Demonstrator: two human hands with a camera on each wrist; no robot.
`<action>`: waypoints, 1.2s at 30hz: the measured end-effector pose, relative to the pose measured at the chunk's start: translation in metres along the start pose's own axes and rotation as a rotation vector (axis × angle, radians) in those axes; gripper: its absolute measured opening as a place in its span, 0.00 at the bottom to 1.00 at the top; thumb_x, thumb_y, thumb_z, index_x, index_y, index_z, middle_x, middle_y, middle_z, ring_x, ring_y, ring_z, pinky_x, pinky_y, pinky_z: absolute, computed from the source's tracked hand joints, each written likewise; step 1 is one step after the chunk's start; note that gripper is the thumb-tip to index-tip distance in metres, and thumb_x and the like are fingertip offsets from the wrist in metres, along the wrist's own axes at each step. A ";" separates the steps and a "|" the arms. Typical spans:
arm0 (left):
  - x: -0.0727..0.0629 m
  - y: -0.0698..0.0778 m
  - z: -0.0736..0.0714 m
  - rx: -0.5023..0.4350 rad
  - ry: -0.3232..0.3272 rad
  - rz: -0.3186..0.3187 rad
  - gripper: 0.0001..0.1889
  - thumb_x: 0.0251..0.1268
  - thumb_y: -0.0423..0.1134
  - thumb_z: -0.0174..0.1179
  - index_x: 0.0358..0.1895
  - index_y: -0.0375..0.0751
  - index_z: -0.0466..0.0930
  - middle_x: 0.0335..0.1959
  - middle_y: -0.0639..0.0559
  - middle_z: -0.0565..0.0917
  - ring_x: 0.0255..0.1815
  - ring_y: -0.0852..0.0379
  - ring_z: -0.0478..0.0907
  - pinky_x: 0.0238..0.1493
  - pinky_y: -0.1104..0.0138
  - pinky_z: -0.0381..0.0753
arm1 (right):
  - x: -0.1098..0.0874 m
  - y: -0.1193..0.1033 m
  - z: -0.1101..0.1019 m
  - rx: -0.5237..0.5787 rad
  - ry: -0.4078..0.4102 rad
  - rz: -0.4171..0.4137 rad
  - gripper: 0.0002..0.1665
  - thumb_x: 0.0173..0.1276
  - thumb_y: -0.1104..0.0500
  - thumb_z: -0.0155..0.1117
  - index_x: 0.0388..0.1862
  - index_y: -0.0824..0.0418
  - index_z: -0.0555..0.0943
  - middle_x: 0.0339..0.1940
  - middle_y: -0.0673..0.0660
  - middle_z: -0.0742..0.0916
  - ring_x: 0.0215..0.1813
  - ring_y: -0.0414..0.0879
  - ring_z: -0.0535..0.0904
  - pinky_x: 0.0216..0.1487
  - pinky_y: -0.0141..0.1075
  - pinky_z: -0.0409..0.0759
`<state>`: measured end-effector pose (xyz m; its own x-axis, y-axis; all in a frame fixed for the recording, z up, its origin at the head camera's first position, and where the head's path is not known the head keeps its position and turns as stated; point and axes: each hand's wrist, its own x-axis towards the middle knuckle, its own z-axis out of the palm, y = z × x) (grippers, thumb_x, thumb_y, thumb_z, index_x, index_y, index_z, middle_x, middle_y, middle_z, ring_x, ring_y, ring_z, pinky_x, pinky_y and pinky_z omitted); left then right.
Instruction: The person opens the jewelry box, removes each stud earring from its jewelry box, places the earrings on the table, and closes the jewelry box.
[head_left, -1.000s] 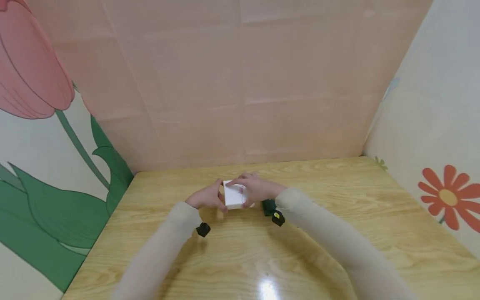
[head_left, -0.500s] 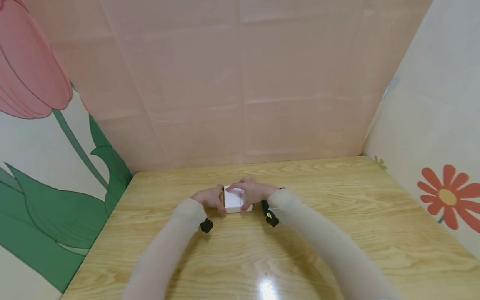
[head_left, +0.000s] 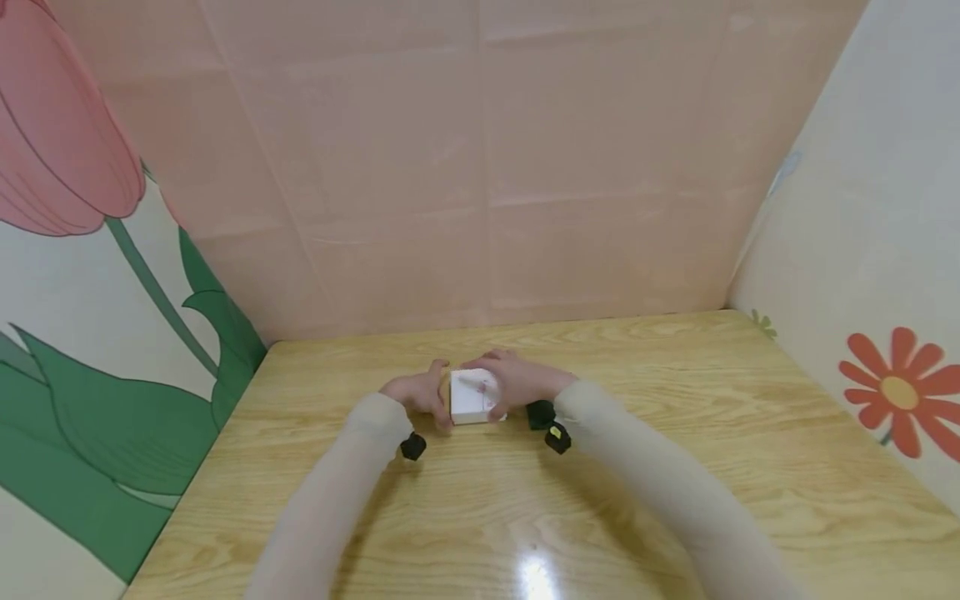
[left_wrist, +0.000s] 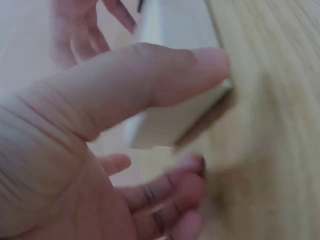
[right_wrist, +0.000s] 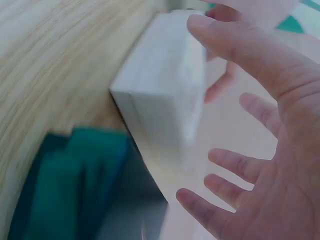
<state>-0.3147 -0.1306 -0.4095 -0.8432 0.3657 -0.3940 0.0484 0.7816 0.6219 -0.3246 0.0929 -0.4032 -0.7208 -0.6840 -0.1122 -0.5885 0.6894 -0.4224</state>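
A small white box (head_left: 468, 402) with a faint pink mark on its top lies on the wooden table. My left hand (head_left: 417, 392) is at its left end. In the left wrist view its thumb (left_wrist: 200, 70) overlaps the box, while the other fingers curl loosely below, apart from it. Over the right end reaches my right hand (head_left: 521, 379), thumb near the front edge and fingers toward the back. In the right wrist view these fingers (right_wrist: 235, 162) are spread and relaxed, with the thumb tip right at the box's corner.
A dark green object (head_left: 540, 414) lies right of the box, partly under the right wrist; its blurred green shape (right_wrist: 75, 185) fills the right wrist view's lower left. The table (head_left: 480, 500) meets a pinkish back wall (head_left: 480, 208), with painted panels at both sides.
The box has come slightly nearer and lower since a second ago, then stayed put. My right hand has since shifted slightly right and away, uncovering more of the green object.
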 end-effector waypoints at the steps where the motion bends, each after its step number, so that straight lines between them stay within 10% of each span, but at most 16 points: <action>1: -0.004 0.004 -0.001 0.032 0.023 0.000 0.65 0.39 0.35 0.78 0.77 0.46 0.36 0.65 0.34 0.70 0.67 0.40 0.65 0.71 0.48 0.55 | -0.006 0.002 -0.003 0.019 0.016 -0.009 0.56 0.48 0.51 0.80 0.75 0.48 0.62 0.73 0.61 0.65 0.71 0.61 0.60 0.61 0.60 0.67; 10: -0.027 0.063 0.012 0.383 0.234 0.175 0.65 0.38 0.52 0.79 0.78 0.48 0.43 0.74 0.41 0.57 0.73 0.41 0.58 0.68 0.46 0.60 | -0.064 0.053 -0.018 0.118 0.103 0.008 0.58 0.51 0.45 0.77 0.76 0.56 0.58 0.75 0.64 0.62 0.75 0.64 0.54 0.66 0.64 0.58; 16: -0.006 0.088 0.055 0.544 0.231 0.334 0.59 0.44 0.63 0.71 0.76 0.41 0.48 0.74 0.45 0.60 0.73 0.47 0.60 0.70 0.52 0.60 | -0.079 0.075 -0.013 0.097 0.049 0.088 0.65 0.46 0.40 0.79 0.77 0.58 0.54 0.72 0.70 0.63 0.71 0.68 0.58 0.63 0.64 0.60; 23: 0.027 0.094 0.091 0.784 0.248 0.288 0.58 0.42 0.67 0.68 0.74 0.40 0.53 0.71 0.45 0.63 0.73 0.50 0.58 0.73 0.57 0.54 | -0.083 0.080 -0.006 0.124 -0.025 0.161 0.68 0.43 0.45 0.82 0.78 0.58 0.52 0.70 0.68 0.65 0.68 0.64 0.63 0.63 0.59 0.63; 36: 0.034 0.098 0.091 0.753 0.277 0.352 0.53 0.37 0.61 0.75 0.68 0.41 0.61 0.55 0.48 0.72 0.55 0.53 0.70 0.61 0.62 0.68 | -0.088 0.074 -0.003 0.066 0.015 0.107 0.61 0.43 0.46 0.82 0.72 0.57 0.60 0.58 0.61 0.73 0.58 0.55 0.71 0.58 0.54 0.70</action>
<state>-0.2897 0.0043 -0.4231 -0.8078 0.5890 -0.0236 0.5885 0.8081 0.0261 -0.3054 0.2047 -0.4216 -0.7839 -0.6034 -0.1462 -0.4830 0.7407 -0.4670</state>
